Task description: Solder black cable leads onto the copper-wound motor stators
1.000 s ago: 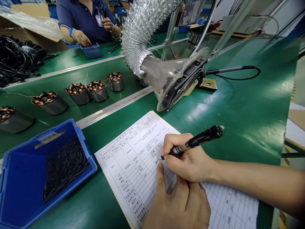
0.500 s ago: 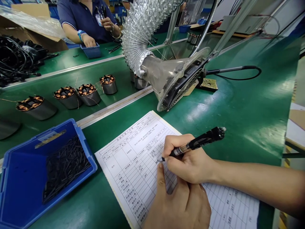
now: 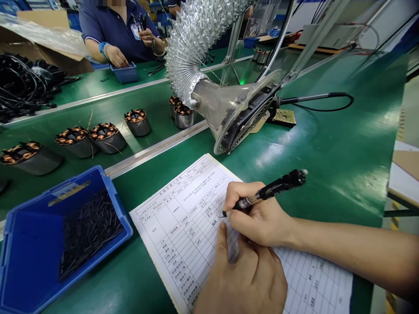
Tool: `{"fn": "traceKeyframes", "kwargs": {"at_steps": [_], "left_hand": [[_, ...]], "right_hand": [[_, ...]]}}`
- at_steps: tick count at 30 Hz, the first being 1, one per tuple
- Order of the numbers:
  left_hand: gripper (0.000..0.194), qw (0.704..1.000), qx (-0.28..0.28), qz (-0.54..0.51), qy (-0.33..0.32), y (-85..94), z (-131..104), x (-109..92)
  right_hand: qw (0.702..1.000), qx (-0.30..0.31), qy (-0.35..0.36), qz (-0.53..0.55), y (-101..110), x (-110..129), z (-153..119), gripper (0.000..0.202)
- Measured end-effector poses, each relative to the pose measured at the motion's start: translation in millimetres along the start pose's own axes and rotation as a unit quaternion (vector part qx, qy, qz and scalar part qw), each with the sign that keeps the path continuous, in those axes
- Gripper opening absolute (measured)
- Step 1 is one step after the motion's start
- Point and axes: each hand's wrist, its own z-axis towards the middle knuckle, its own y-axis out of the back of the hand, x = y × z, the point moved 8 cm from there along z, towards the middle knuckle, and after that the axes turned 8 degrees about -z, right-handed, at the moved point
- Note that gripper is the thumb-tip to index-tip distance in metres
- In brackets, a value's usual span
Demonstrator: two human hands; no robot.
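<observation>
A printed form (image 3: 170, 218) with a ruled table and some handwritten entries lies on the green worktop. My right hand (image 3: 258, 218) is closed around a black pen (image 3: 275, 187), its tip touching or just above a row near the form's middle. Flat on the paper just below, my left hand (image 3: 245, 274) has its index finger stretched out towards the pen tip. The lower part of the form is partly hidden under both hands and my right forearm.
A blue bin (image 3: 29, 244) of small black tubes stands at left. Copper-wound stators (image 3: 108, 138) sit on the channel behind. A fume hood (image 3: 225, 104) on a silver duct (image 3: 193, 48) hangs ahead, beside a soldering iron (image 3: 294, 100). A co-worker (image 3: 114, 26) reaches into a small blue tray (image 3: 126, 74).
The stators on the channel have shifted to the left. The pen and my right hand have moved only slightly, and my left hand stays on the form.
</observation>
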Motion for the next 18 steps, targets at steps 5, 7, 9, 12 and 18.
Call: {"fn": "traceKeyframes", "kwargs": {"at_steps": [5, 7, 9, 12, 18], "left_hand": [[0.038, 1.000, -0.001, -0.012, -0.014, -6.1, 0.1, 0.7], [0.038, 1.000, -0.001, -0.015, -0.013, -6.1, 0.0, 0.5], [0.038, 1.000, -0.001, -0.016, -0.013, -5.5, -0.2, 0.1], [0.038, 1.000, -0.001, -0.014, -0.009, -5.5, -0.6, 0.2], [0.036, 1.000, -0.004, -0.013, -0.009, -4.5, -0.1, -0.2]], "right_hand": [[1.000, 0.019, 0.000, 0.004, -2.7, -1.9, -0.1, 0.008], [1.000, 0.021, -0.002, 0.004, -3.4, -1.9, -0.4, 0.008], [1.000, 0.020, -0.002, 0.005, -3.5, -1.3, -0.4, 0.008], [1.000, 0.015, 0.000, 0.005, -3.1, 0.1, 0.1, 0.008], [1.000, 0.021, -0.005, 0.001, -3.3, -1.0, -0.7, 0.007]]}}
